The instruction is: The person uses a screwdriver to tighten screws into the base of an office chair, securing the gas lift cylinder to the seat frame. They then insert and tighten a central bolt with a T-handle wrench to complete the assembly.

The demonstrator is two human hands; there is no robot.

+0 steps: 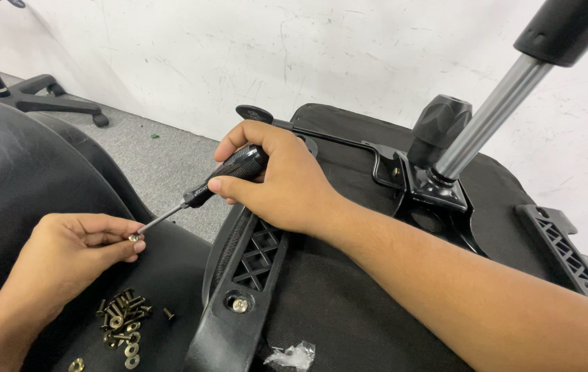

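Note:
My right hand [276, 176] grips the black knurled handle of a screwdriver [228, 176], its thin metal shaft pointing down to the left. My left hand [70, 251] pinches a small brass-coloured screw [133, 237] at the shaft's tip, above a black padded cushion [11, 179]. Below the left hand lies a pile of several brass screws and washers [120, 320] on that cushion. My right forearm crosses an upturned black office-chair seat [335, 303]. A black plastic armrest bracket [249, 265] with lattice holes lies on the seat edge, a silver bolt [239, 304] set in it.
The chair's metal mechanism plate [431, 189] carries a black knob [440, 124] and a silver gas cylinder [493, 114] rising to the upper right. A second lattice bracket [569, 251] sits at right. A crumpled clear bag [292, 356] lies on the seat. Another chair base [39, 96] stands on grey carpet by the white wall.

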